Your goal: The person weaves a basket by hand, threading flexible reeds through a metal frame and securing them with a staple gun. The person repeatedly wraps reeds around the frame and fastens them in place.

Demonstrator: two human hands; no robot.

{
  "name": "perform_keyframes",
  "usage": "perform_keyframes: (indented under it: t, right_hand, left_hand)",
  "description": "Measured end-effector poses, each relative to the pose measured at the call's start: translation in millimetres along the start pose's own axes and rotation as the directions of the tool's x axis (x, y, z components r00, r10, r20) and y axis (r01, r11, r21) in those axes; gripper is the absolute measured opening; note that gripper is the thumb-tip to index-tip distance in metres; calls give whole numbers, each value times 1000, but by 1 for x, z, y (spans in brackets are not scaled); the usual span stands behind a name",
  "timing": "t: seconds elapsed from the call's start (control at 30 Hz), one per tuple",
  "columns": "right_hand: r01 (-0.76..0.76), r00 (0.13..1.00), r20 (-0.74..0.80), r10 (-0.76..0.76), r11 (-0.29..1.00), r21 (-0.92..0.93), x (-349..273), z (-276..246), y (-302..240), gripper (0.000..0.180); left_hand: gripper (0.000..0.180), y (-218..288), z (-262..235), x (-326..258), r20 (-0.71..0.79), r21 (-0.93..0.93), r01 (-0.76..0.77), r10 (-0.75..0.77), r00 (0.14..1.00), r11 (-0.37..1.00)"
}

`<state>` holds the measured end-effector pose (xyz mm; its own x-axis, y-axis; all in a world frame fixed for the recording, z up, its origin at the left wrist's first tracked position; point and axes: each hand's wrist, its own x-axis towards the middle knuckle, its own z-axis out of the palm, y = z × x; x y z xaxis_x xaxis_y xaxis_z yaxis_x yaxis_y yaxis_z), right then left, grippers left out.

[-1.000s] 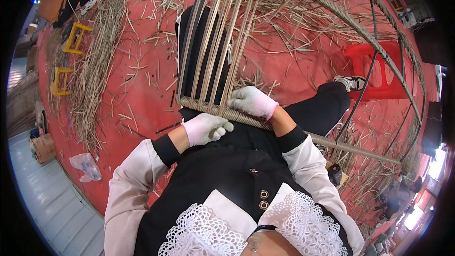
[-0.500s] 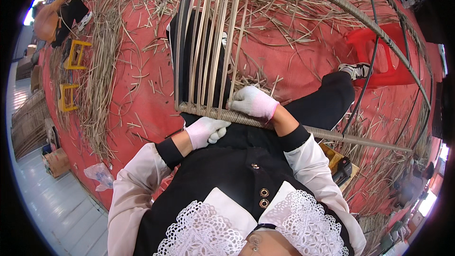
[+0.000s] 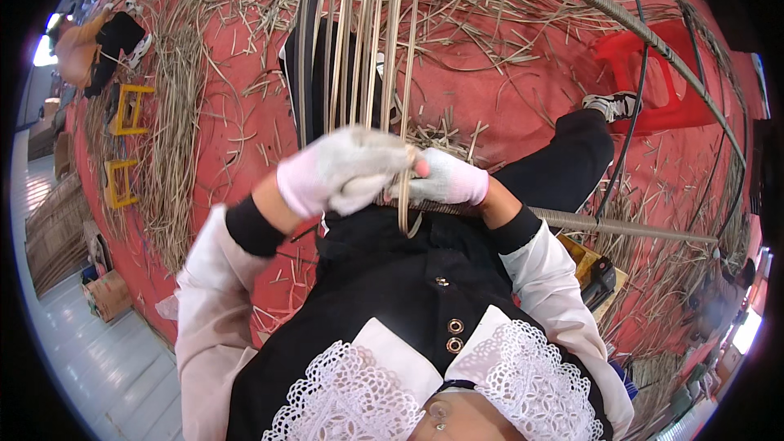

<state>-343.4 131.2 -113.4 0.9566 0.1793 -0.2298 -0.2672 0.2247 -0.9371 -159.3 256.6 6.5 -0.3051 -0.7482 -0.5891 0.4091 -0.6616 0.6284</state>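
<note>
From the head view, looking down my own front: my left hand (image 3: 347, 170) in its pale work glove is raised and clenched around a flat rattan strip (image 3: 406, 73), pinching it where it comes down off the frame. My right hand (image 3: 445, 181), gloved the same way, lies just beside it, fingers curled over the same strip and pressing it against the frame's crossbar (image 3: 621, 227), which runs across my lap. The short tail of the strip hangs below my hands, over my dark apron.

The strip is the rightmost of a row of upright strands (image 3: 351, 41) already laid side by side on the big curved metal frame (image 3: 572, 0), which arcs away over the red floor (image 3: 523, 90). Loose cane offcuts (image 3: 175, 139) litter that floor, thickest to my left. A red plastic stool (image 3: 653, 73) stands beyond my right foot, and two small yellow stools (image 3: 122, 147) sit far left.

To do this well, I judge I should keep the strip taut with the left hand while the right holds it flat on the bar, so it lands snug beside its neighbour without twisting or overlapping. The risk I see is slack: if the pull eases, the strand may bow out of line with the others.
</note>
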Motion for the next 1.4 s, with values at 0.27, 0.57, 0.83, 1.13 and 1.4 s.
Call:
perform_keyframes:
  t: [0.27, 0.57, 0.83, 1.13, 1.4]
  right_hand:
    - [-98, 983, -168, 68, 979, -177, 3, 2, -2, 27]
    - [7, 628, -624, -465, 806, -592, 58, -157, -158, 17]
    - [-275, 625, -698, -349, 739, -615, 107, -221, -197, 32]
    - [-191, 977, -212, -23, 343, -920, 126, -297, -193, 22]
    - [-373, 923, -378, -78, 70, -925, 130, -266, -194, 22]
  left_hand:
    - [38, 188, -109, 106, 306, 882, 273, 907, 289, -385]
    - [40, 190, -134, 125, 10, 928, 313, 851, 524, -204]
    - [29, 193, -128, 123, 32, 934, 308, 901, 434, -181]
    - [37, 201, -103, 149, 314, 949, -95, 875, 369, -300]
    - [27, 239, -130, 155, 137, 975, -218, 631, 764, 52]
